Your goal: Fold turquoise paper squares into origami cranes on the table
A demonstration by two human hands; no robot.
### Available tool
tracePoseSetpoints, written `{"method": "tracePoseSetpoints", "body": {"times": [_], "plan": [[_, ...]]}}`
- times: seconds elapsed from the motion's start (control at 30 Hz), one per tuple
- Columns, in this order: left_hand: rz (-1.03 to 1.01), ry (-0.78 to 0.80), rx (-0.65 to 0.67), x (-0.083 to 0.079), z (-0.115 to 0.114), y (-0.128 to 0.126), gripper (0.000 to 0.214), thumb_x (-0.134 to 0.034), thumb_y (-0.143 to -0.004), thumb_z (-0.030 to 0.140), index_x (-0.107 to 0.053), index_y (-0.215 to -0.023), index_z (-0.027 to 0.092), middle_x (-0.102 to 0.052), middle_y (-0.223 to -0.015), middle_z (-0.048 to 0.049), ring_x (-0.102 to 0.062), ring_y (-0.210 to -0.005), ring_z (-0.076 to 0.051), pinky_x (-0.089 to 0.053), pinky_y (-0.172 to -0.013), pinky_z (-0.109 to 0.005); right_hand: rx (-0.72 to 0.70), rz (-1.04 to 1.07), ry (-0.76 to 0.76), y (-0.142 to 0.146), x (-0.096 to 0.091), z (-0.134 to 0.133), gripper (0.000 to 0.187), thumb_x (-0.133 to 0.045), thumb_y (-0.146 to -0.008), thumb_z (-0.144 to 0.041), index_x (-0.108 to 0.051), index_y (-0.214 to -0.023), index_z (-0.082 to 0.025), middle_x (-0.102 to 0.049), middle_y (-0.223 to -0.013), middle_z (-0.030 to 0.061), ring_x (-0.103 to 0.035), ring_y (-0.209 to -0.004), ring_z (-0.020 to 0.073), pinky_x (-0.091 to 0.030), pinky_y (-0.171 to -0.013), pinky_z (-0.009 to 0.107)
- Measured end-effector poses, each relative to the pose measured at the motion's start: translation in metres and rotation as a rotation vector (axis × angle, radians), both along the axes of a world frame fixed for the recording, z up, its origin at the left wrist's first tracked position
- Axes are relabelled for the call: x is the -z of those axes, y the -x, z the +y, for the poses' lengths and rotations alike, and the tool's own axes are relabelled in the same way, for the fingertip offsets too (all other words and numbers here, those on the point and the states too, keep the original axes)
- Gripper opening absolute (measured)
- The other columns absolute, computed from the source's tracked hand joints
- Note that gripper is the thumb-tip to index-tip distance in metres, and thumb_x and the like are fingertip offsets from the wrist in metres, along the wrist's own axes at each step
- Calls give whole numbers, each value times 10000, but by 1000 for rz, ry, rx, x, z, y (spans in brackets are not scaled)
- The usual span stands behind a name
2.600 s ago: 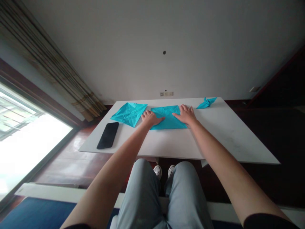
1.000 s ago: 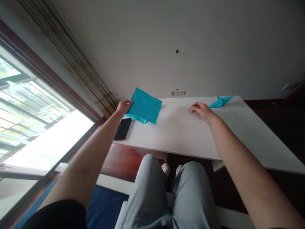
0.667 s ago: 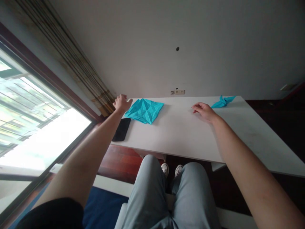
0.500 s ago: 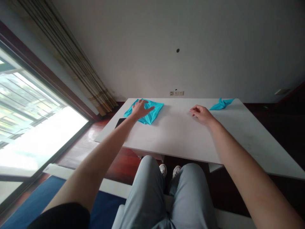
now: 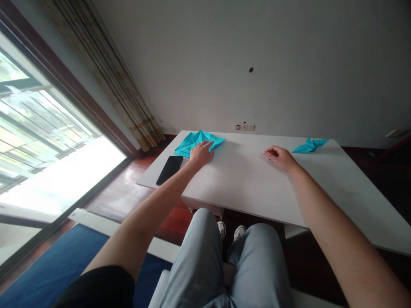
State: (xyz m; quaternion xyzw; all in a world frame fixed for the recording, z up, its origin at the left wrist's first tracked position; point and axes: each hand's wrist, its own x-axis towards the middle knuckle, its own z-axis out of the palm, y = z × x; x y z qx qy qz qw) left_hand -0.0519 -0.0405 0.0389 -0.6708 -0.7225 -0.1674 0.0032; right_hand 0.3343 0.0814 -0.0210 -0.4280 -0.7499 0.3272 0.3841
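A creased turquoise paper sheet (image 5: 192,143) lies at the far left of the white table (image 5: 257,184). My left hand (image 5: 201,154) rests on its near right corner, fingers laid on the paper. My right hand (image 5: 280,156) lies loosely curled on the bare tabletop at the middle, holding nothing. A small folded turquoise paper figure (image 5: 308,146) sits at the far right edge, just beyond my right hand.
A black phone (image 5: 170,169) lies flat near the table's left corner, beside my left forearm. A window and curtain run along the left. A wall with an outlet (image 5: 245,127) stands behind the table. My knees are under the near edge.
My left hand carried the flat sheet to the left and dropped it out of sight there, then came down on the creased sheet. My right hand stayed on the table.
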Motion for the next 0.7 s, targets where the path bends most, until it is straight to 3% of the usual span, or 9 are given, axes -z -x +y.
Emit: {"method": "tracePoseSetpoints", "body": {"times": [0.2, 0.27, 0.33, 0.37, 0.43, 0.53, 0.6, 0.7], "plan": [[54, 53, -24, 17, 7, 4, 478, -464, -1130, 293, -801, -1468, 267, -766, -1535, -207, -708, -1415, -462, -582, -1112, -633, 10, -92, -36, 2, -4, -6, 422, -779, -871, -676, -773, -923, -256, -736, -786, 50, -624, -740, 241, -503, -726, 401], [58, 69, -53, 20, 7, 7, 457, -456, -1133, 295, -818, -1408, 250, -812, -1422, -216, -750, -1334, -438, -566, -1131, -625, 6, -142, -130, 2, -13, -10, 354, -771, -896, -615, -775, -935, -263, -743, -840, 70, -635, -778, 260, -546, -784, 436], [50, 75, -79, 20, 7, 8, 439, -474, -1133, 318, -805, -1409, 236, -817, -1400, -228, -744, -1355, -441, -539, -1172, -647, 57, -145, -317, -1, -25, -12, 299, -759, -926, -550, -791, -1029, -270, -754, -1015, 112, -669, -927, 301, -584, -917, 491], [43, 71, -83, 20, 7, 8, 440, -488, -1133, 342, -792, -1429, 226, -807, -1419, -242, -721, -1400, -457, -523, -1192, -670, 155, -115, -416, -5, -31, -12, 333, -743, -945, -533, -790, -1149, -275, -738, -1103, 132, -675, -1036, 332, -584, -976, 519], [27, -4, -96, 20, 9, 3, 519, -557, -1121, 455, -707, -1558, 220, -683, -1646, -257, -539, -1626, -506, -411, -1297, -745, 417, -35, -563, -16, -41, -9, 521, -694, -985, -519, -695, -1435, -256, -670, -1322, 185, -643, -1235, 386, -559, -1087, 591], [-15, -163, 20, 21, 18, -20, 644, -598, -1109, 520, -597, -1655, 180, -525, -1803, -260, -351, -1766, -469, -266, -1414, -702, 730, -32, -643, -40, -43, 1, 682, -617, -1020, -480, -516, -1628, -187, -523, -1512, 259, -553, -1410, 447, -495, -1168, 686], [-67, -211, 113, 23, 29, -44, 656, -606, -1106, 521, -585, -1647, 149, -532, -1782, -273, -359, -1760, -459, -285, -1420, -652, 887, -106, -564, -54, -37, 8, 672, -685, -975, -468, -550, -1575, -199, -519, -1519, 262, -525, -1451, 487, -460, -1188, 735], [-133, -223, 206, 28, 47, -79, 629, -641, -1088, 481, -585, -1619, 149, -573, -1725, -273, -483, -1666, -465, -390, -1364, -618, 1024, -165, -283, -66, -22, 14, 648, -840, -849, -445, -654, -1437, -245, -502, -1593, 247, -512, -1455, 522, -431, -1203, 754]]}}
